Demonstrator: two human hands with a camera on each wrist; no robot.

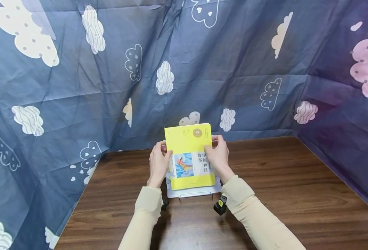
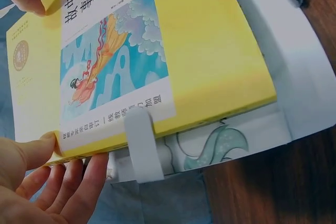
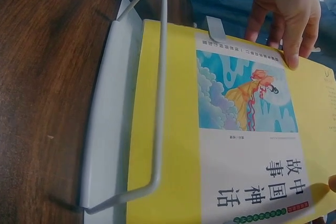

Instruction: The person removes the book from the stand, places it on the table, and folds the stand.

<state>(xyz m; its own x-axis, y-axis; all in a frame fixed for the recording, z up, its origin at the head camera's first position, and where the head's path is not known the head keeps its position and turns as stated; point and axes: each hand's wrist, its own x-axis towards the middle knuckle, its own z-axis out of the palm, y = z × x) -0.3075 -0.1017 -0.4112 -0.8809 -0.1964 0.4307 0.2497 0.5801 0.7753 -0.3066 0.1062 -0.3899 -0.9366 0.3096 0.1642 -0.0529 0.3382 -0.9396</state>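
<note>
A yellow book (image 1: 187, 142) with a picture panel on its cover stands leaning on a pale book stand (image 1: 171, 193). My left hand (image 1: 158, 161) pinches the book's left edge, thumb on the cover and fingers behind, as the left wrist view shows. On the opposite edge, my right hand (image 1: 219, 154) grips with its thumb on the front; its fingers are mostly hidden behind. A white page clip (image 2: 142, 145) overlaps the book's left edge. In the right wrist view, the stand's wire bar (image 3: 160, 93) crosses in front of the lower cover.
Dark wooden table (image 1: 280, 180) stretches to both sides of the stand. Behind it and at the sides hangs a blue cloth (image 1: 108, 83) with cloud prints. A black wrist camera (image 1: 220, 205) sits under the right sleeve, close over the tabletop.
</note>
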